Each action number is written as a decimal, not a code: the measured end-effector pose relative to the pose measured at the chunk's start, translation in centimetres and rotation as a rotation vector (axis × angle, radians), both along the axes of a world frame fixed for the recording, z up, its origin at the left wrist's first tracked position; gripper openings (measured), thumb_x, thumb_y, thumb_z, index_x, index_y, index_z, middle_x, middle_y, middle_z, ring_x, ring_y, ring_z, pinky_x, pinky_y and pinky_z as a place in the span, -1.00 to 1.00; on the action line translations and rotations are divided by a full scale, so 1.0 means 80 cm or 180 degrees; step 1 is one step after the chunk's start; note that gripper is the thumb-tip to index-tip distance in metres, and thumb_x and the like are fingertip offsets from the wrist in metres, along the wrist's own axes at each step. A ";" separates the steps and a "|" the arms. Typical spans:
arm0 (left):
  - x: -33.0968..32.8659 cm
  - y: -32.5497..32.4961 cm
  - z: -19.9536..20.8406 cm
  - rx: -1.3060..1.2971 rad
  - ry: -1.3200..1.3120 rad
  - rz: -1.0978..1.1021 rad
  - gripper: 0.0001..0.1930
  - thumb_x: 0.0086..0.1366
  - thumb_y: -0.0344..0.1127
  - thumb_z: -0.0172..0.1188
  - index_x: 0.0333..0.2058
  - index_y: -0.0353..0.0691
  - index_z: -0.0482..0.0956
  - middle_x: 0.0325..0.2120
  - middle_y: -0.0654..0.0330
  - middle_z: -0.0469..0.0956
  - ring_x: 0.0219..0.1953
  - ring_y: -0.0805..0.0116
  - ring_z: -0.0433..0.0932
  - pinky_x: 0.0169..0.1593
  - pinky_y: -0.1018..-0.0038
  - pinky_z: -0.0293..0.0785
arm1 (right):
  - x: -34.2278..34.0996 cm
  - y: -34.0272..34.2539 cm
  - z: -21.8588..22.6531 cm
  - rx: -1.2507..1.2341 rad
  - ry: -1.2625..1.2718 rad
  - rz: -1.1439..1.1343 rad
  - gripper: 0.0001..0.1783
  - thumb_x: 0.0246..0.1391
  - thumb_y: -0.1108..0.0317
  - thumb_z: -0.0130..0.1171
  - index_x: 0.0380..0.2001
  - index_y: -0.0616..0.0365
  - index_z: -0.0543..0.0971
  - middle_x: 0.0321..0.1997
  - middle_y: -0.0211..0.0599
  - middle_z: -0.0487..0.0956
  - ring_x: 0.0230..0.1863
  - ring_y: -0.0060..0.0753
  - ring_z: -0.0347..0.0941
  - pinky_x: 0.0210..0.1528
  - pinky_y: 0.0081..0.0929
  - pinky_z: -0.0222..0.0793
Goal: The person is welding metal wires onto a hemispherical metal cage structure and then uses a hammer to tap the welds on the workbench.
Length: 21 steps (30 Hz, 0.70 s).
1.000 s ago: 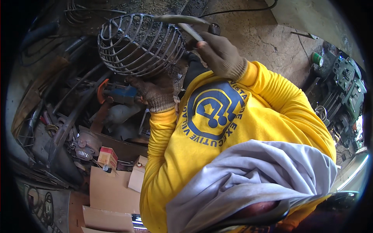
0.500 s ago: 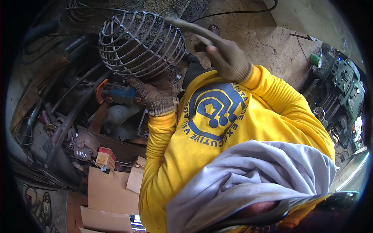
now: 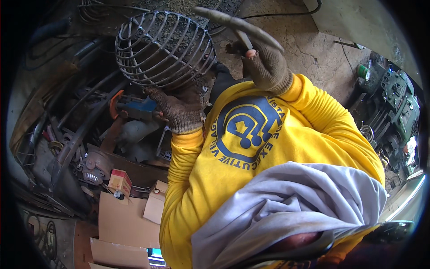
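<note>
A rounded cage of welded metal rods [image 3: 172, 57] stands at the upper left, its curved bars set apart like ribs. My left hand [image 3: 180, 107], in a brown knit glove, is closed at the cage's near lower edge; some of its fingers are hidden there. My right hand [image 3: 268, 68], gloved alike with a bare thumb tip showing, grips the handle of a chipping hammer [image 3: 224, 19]. The hammer's long, slightly curved head is raised to the right of the cage, one end pointing up and left, apart from the bars.
Metal bars, an orange-handled tool [image 3: 115, 104] and an angular motor-like part [image 3: 95, 168] clutter the left side. Cardboard [image 3: 123, 219] and a small red-and-tan box [image 3: 120, 181] lie lower left. A green machine [image 3: 398, 105] and a green can [image 3: 363, 71] are at right. A dark cable [image 3: 286, 14] crosses the floor.
The chipping hammer has lifted away from the cage's upper edge and tilted, its head now crossing above my right hand. The cage has shifted very slightly; my left hand stays at it.
</note>
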<state>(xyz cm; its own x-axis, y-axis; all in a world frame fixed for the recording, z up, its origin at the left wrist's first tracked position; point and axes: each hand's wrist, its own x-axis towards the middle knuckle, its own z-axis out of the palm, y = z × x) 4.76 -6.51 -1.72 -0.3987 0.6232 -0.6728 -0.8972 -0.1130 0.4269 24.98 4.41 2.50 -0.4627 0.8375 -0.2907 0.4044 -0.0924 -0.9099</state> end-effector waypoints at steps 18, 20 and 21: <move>0.008 0.007 -0.001 -0.0445 0.0186 -0.0117 -0.21 0.21 0.41 -0.06 0.26 0.03 0.24 0.27 0.11 0.21 0.29 0.01 0.17 0.32 -0.02 0.09 | 0.013 -0.007 -0.015 -0.0344 -0.0450 0.0280 -0.64 0.25 0.18 -0.01 -0.06 0.23 0.51 -0.36 -0.01 0.58 -0.32 -0.04 0.56 -0.28 -0.38 0.42; 0.007 0.004 0.001 -0.0365 -0.0016 -0.0125 -0.21 0.22 0.40 -0.06 0.26 0.01 0.24 0.27 0.11 0.21 0.29 0.02 0.17 0.32 -0.01 0.09 | 0.013 -0.011 -0.017 -0.0197 -0.0150 0.0170 -0.66 0.24 0.20 0.00 -0.10 0.24 0.51 -0.37 0.03 0.57 -0.34 0.02 0.55 -0.30 -0.30 0.42; 0.009 0.003 0.007 -0.0317 -0.0138 -0.0152 -0.21 0.22 0.40 -0.06 0.26 0.00 0.24 0.27 0.10 0.22 0.29 0.03 0.18 0.32 0.01 0.10 | 0.010 -0.014 -0.018 0.0330 0.0301 0.0022 -0.65 0.24 0.17 -0.01 -0.12 0.25 0.51 -0.40 0.04 0.56 -0.37 0.03 0.54 -0.33 -0.26 0.41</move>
<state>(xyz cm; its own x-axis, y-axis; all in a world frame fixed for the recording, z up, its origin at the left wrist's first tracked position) 5.45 -6.30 -1.16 -0.3392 0.5699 -0.7484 -0.9184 -0.0286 0.3945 25.80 3.27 1.03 -0.4898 0.8575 -0.1576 0.3167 0.0066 -0.9485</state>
